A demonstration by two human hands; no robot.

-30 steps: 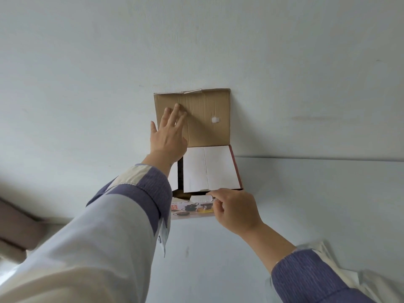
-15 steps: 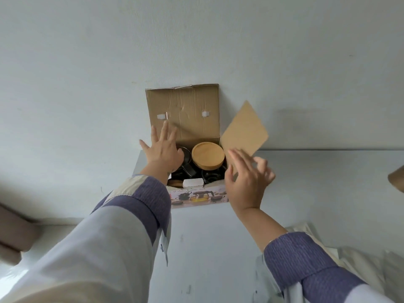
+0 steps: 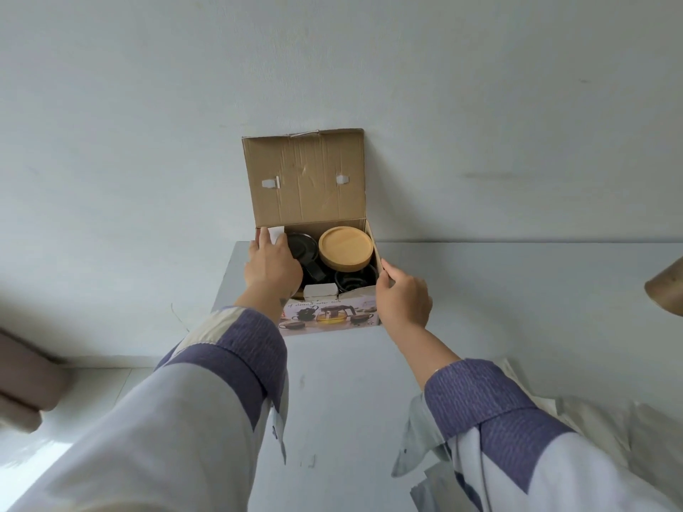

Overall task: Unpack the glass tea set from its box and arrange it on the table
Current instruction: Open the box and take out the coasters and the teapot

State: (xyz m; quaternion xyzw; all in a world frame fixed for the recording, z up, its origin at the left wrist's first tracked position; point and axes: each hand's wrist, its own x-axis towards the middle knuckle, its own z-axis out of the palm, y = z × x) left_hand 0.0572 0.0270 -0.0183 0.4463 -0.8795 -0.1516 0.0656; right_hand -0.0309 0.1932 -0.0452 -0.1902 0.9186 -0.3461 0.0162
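Note:
The tea set box stands open at the far end of the white table, its brown lid flap leaning up against the wall. Inside I see a round wooden lid on a glass pot, dark glass pieces to its left and a dark cup in front. My left hand reaches into the box's left side, fingers on a white inner flap. My right hand grips the box's right wall from outside.
A brown cardboard piece pokes in at the right edge. Crumpled pale cloth or paper lies on the table at the lower right. The table's left edge runs down from the box; floor and a brownish object lie to the left.
The cardboard insert that covered the contents has been lifted off and moved away to the right. My left hand went from the lid flap down into the box; my right hand now holds the box's right wall.

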